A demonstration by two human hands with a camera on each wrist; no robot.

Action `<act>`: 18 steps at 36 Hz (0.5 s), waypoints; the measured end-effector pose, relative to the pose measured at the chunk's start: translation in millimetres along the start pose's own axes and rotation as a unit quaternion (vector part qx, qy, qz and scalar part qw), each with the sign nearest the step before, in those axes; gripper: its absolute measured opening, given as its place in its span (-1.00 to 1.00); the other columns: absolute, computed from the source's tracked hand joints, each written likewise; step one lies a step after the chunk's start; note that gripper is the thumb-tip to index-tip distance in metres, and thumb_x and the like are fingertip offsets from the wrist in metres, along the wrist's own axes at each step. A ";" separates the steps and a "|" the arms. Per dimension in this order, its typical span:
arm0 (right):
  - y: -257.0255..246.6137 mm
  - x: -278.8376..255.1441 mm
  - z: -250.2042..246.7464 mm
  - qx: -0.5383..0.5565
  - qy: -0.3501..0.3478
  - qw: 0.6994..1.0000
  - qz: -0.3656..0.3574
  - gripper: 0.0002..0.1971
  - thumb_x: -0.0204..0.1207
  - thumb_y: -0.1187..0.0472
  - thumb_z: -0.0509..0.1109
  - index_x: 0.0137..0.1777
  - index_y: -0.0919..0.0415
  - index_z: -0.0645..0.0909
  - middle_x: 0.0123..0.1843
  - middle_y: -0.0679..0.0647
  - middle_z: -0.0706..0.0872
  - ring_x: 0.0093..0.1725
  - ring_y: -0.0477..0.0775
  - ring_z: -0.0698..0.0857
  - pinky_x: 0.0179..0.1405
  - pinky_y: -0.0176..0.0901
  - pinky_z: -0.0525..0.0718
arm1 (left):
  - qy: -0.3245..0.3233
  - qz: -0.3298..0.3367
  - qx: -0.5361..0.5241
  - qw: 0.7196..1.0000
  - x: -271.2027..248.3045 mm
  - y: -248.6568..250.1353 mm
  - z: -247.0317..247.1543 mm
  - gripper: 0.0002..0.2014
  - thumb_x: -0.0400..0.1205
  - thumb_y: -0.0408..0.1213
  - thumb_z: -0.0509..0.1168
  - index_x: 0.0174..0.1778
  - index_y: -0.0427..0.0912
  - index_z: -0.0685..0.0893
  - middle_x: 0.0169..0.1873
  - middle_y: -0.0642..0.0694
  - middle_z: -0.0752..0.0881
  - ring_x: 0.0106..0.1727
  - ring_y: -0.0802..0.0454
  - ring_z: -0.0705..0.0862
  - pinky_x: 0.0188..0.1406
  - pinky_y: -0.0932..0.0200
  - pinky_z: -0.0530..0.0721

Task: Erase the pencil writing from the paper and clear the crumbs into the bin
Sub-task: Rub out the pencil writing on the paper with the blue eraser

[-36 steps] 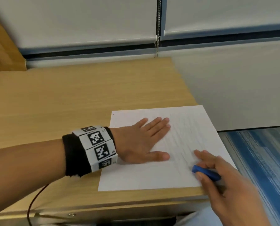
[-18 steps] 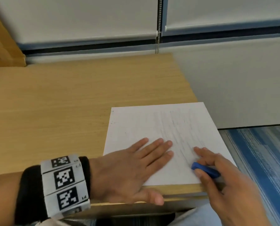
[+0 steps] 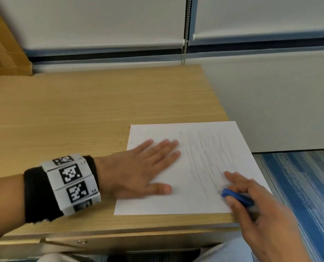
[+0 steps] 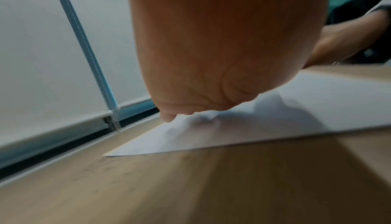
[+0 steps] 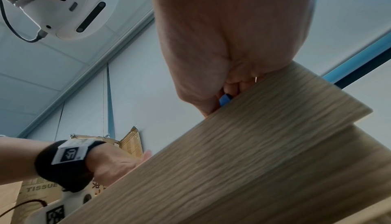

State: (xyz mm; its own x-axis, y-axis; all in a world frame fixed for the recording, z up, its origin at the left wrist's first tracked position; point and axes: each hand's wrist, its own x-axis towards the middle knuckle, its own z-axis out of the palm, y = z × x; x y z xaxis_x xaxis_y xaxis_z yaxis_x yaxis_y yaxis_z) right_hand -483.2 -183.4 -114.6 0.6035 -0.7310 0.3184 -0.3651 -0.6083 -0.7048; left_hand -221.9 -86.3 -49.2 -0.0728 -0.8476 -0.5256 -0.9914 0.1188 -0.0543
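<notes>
A white sheet of paper [image 3: 200, 167] with faint pencil lines lies at the right front corner of the wooden desk [image 3: 81, 114]. My left hand [image 3: 148, 167] lies flat on the sheet's left half, fingers straight and spread, pressing it down. My right hand [image 3: 238, 193] pinches a blue eraser [image 3: 236, 199] between thumb and fingers at the sheet's lower right edge. In the left wrist view the paper [image 4: 275, 119] puckers slightly under the palm. The right wrist view shows a sliver of the eraser [image 5: 224, 100] behind the desk edge. No bin is in view.
Small dark crumbs [image 3: 122, 134] dot the desk just left of the paper's top left corner. A cardboard box [image 3: 4, 53] stands at the back left. The desk's right edge drops to a blue striped carpet [image 3: 299, 186]. A blind cord [image 3: 184, 35] hangs behind.
My left hand slid toward the front edge of the desk and then back up onto the paper's left half. The right hand with the eraser stayed at the lower right of the sheet.
</notes>
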 end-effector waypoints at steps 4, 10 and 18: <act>0.4 0.7 -0.6 -0.007 -0.007 1.000 -0.001 -0.67 0.49 -0.11 0.30 0.22 -0.11 0.63 0.11 -0.49 0.64 0.18 -0.37 0.61 0.09 -0.73 0.43 | -0.005 0.009 -0.010 1.000 4.5 -3.8 1.7 -0.20 0.61 0.35 -0.39 0.57 -0.04 -0.61 0.55 -0.02 -0.64 0.55 0.17 -0.63 0.62 -0.01 -0.45; -2.2 0.9 -2.0 0.005 -0.015 1.000 0.005 -0.66 0.37 -0.15 0.26 0.15 -0.23 0.60 0.15 -0.48 0.64 0.21 -0.45 0.57 0.11 -0.75 0.41 | -0.049 -0.151 -0.054 0.986 -2.9 -59.4 -5.3 0.03 0.32 0.51 -0.63 0.58 -0.15 -0.57 0.59 -0.08 -0.56 0.61 0.08 -0.51 0.65 0.03 -0.37; -2.4 -0.1 -0.5 0.000 -0.017 1.000 0.015 -0.76 0.41 0.20 0.49 -0.02 -0.16 0.63 0.27 -0.51 0.60 0.28 -0.51 0.52 0.11 -0.47 0.52 | -0.018 -0.087 -0.065 0.994 6.4 -35.2 -15.0 -0.08 0.56 0.44 -0.29 0.65 -0.08 -0.48 0.63 -0.01 -0.51 0.65 0.17 -0.42 0.66 0.16 -0.25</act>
State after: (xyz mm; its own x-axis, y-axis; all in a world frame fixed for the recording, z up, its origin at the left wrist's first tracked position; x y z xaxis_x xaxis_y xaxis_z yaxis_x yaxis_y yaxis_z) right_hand -482.8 -182.0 -112.6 0.6160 -0.7384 0.2745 -0.3839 -0.5857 -0.7139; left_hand -189.1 -103.6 -37.9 0.1026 -0.8303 -0.5478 -0.9945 -0.0976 -0.0384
